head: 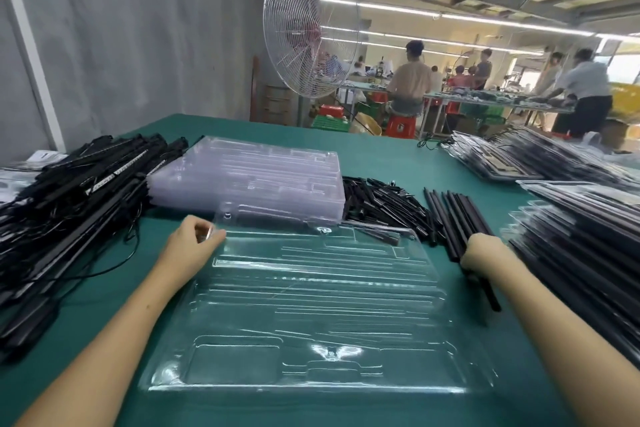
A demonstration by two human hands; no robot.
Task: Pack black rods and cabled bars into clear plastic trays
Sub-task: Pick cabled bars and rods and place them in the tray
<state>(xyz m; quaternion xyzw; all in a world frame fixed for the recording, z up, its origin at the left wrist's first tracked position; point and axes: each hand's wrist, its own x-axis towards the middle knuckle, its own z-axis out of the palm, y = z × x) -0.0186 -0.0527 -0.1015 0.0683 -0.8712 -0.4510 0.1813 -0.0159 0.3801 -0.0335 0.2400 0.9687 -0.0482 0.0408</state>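
Clear moulded plastic tray [311,305] lies on the green table [381,156], its far-left corner pinched by the left hand [197,243]. Right hand [485,253] grips thin black rods [488,291], its fingertips hidden underneath. The pile of black cabled bars [69,201] is cut off at the left edge. Narrow green strips flank the tray.

We find open table [398,163] past the tray stack [249,177]; cabled bars [69,204] wall the left, rods [460,218] and packed trays [588,243] the right, a clear tray [311,305] the middle.
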